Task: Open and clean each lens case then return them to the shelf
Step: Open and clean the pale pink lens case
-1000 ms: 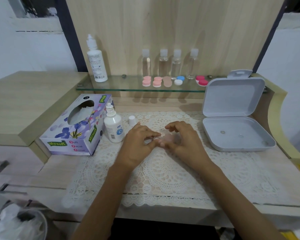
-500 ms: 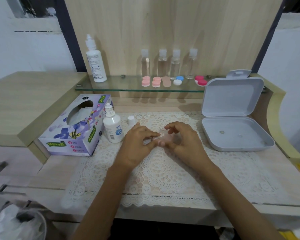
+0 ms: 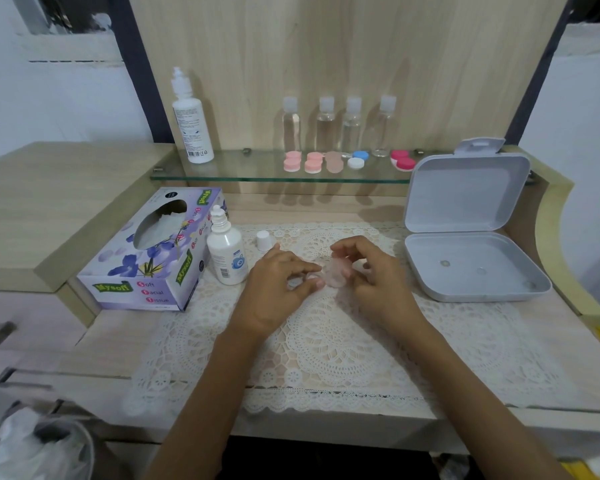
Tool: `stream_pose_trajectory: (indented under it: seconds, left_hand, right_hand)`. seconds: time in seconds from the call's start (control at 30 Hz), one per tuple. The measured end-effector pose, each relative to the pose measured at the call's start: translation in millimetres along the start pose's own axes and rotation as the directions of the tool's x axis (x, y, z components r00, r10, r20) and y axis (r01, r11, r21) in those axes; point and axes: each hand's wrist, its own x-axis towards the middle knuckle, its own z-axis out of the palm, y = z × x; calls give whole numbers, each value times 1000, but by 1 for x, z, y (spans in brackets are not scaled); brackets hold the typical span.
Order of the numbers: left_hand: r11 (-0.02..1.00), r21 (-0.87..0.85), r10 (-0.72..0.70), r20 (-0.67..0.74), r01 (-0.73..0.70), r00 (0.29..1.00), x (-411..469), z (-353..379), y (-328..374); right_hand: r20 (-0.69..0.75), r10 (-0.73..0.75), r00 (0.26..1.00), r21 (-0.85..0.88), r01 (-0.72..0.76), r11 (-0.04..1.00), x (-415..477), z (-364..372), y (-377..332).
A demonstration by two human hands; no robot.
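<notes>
A big wooden desk (image 3: 568, 341) fills the view, and a white lace mat (image 3: 343, 358) lies flat over the middle of it. On the right side of the desk sits a grey box (image 3: 465, 195) with its lid standing up and open. On the left side sits a purple tissue box (image 3: 153, 265) with flowers on it and a tissue showing in its hole. Behind the mat, a glass shelf (image 3: 250, 168) runs along the wooden back wall. The left hand (image 3: 274, 289) and the right hand (image 3: 378, 275) are close together over the far part of the mat. Between them is a pale pink lens case (image 3: 336, 275). It is a bit blurry. The left hand pinches its left end with thumb and finger, and the right hand has its fingers curled round the right end. A tall white bottle (image 3: 191, 123) stands at the left end of the shelf. Four clear bottles (image 3: 291, 129) stand in a row at the back of the shelf. A small white bottle (image 3: 226, 254) stands on the desk just beside the tissue box, with its top off. Five more lens cases sit in front of the clear bottles: two pink ones (image 3: 292, 161), a tan one (image 3: 333, 162), a blue and white one (image 3: 358, 159) and a red one (image 3: 402, 160). A little white cap (image 3: 263, 240) stands on the mat near the small bottle.
</notes>
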Motion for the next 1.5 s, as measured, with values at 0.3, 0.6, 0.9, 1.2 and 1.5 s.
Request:
stream_pose_trajectory:
  seconds: [0.3, 0.6, 0.9, 1.2, 1.5]
  left_hand:
    - [1000, -6, -8, 18, 8, 1000, -1, 0, 1]
    - [999, 25, -22, 49, 21, 999, -1, -2, 2]
    - [973, 230, -50, 166, 11, 985, -3, -1, 2]
    - [925, 377, -179, 327, 45, 928, -2, 2, 3]
    - [929, 367, -182, 332, 51, 925, -2, 0, 3]
  right_hand:
    - [-81, -29, 996, -324, 1, 946, 8, -1, 9]
    - [46, 48, 998, -298, -32, 954, 5, -6, 4]
    - [25, 33, 999, -312, -23, 950, 5, -5, 10]
    - [-103, 14, 995, -201, -34, 979, 4, -12, 1]
    - [-227, -9, 974, -162, -29, 986, -2, -47, -16]
